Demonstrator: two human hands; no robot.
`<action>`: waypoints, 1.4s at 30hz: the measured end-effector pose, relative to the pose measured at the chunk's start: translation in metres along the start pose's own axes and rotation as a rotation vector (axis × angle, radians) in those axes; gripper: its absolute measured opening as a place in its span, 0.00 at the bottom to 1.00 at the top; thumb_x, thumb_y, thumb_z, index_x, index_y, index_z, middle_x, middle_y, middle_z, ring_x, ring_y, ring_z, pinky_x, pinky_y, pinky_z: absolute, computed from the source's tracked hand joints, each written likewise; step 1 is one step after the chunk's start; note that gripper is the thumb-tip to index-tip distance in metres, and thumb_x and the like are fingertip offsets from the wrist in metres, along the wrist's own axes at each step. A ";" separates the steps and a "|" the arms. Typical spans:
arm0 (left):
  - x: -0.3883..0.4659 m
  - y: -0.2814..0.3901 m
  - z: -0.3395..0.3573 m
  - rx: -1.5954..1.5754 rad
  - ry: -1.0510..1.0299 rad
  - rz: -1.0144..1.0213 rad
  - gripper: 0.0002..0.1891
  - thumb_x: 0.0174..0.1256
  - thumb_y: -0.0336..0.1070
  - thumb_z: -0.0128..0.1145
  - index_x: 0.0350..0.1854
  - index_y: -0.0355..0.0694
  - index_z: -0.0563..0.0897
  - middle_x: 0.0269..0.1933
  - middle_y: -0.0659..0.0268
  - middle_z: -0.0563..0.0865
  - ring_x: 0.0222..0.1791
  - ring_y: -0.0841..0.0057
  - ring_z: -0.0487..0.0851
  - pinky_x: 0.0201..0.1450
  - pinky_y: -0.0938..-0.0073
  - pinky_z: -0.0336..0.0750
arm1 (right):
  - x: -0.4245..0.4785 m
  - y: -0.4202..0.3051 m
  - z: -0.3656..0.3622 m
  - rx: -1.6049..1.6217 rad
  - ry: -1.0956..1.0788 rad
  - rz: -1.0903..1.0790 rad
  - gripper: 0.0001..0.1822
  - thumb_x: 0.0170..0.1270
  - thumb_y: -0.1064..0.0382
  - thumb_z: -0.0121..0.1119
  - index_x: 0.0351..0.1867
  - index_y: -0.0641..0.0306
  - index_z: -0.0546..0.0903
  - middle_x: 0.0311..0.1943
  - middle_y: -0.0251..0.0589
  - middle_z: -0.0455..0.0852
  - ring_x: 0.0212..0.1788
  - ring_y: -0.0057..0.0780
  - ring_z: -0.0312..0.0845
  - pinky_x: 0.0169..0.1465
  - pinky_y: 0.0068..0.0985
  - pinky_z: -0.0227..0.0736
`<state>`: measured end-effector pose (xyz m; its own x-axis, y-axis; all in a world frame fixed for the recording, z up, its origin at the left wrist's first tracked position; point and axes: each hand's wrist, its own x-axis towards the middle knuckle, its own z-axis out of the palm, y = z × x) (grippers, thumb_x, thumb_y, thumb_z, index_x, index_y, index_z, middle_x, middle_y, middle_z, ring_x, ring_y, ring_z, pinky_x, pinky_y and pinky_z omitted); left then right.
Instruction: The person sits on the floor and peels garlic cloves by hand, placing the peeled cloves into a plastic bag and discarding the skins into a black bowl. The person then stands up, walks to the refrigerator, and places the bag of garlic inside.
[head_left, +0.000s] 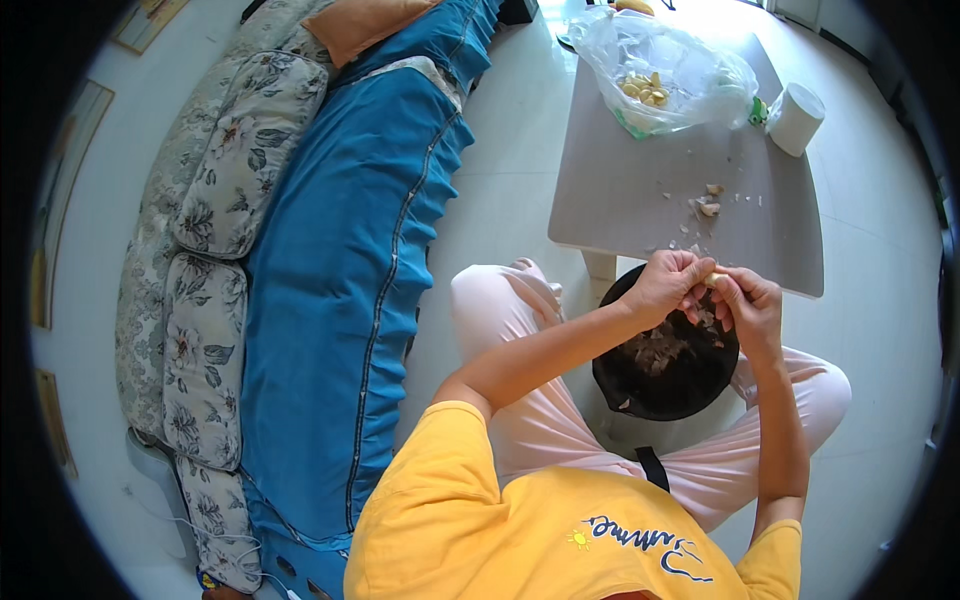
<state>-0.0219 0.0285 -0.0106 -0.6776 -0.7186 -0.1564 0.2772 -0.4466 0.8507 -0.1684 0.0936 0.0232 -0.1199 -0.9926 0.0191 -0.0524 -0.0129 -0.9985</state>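
My left hand (670, 283) and my right hand (750, 304) meet above a black round bin (660, 390), pinching a pale garlic clove (713, 280) between their fingertips. Flakes of garlic skin (652, 351) lie inside the bin, which stands between my legs. Two unpeeled garlic cloves (709, 209) rest on the grey table (622, 187) beyond my hands, with scraps of skin around them. Farther back on the table, peeled garlic cloves (643, 90) sit in an open clear plastic bag (697, 82).
A white cylindrical container (797, 120), perhaps a paper roll, stands at the table's right edge. A sofa with a blue cover (337, 247) and floral cushions (247, 150) runs along the left. An orange cushion (367, 26) lies at its far end.
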 end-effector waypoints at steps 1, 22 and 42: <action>0.002 0.001 0.007 0.018 -0.005 0.021 0.15 0.67 0.44 0.52 0.32 0.35 0.78 0.19 0.72 0.73 0.13 0.89 0.67 0.18 0.85 0.73 | -0.001 -0.001 -0.005 0.136 0.011 0.121 0.10 0.63 0.67 0.55 0.38 0.73 0.82 0.20 0.33 0.76 0.16 0.14 0.67 0.18 0.12 0.61; -0.006 0.012 0.018 0.748 0.078 0.538 0.05 0.60 0.23 0.57 0.38 0.29 0.80 0.36 0.63 0.81 0.32 0.79 0.83 0.37 0.85 0.79 | 0.014 0.016 -0.033 0.648 -0.210 0.355 0.09 0.63 0.62 0.58 0.34 0.67 0.76 0.25 0.36 0.80 0.23 0.15 0.75 0.25 0.09 0.73; -0.004 0.011 0.006 0.294 -0.022 -0.043 0.11 0.65 0.35 0.55 0.44 0.34 0.78 0.37 0.64 0.83 0.33 0.82 0.81 0.37 0.79 0.81 | 0.017 0.024 -0.044 0.810 -0.267 0.369 0.09 0.63 0.64 0.58 0.39 0.69 0.77 0.30 0.39 0.82 0.26 0.17 0.78 0.30 0.11 0.77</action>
<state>-0.0202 0.0299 0.0027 -0.6999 -0.6893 -0.1871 0.0413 -0.3005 0.9529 -0.2149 0.0821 0.0016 0.2462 -0.9442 -0.2187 0.6644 0.3287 -0.6712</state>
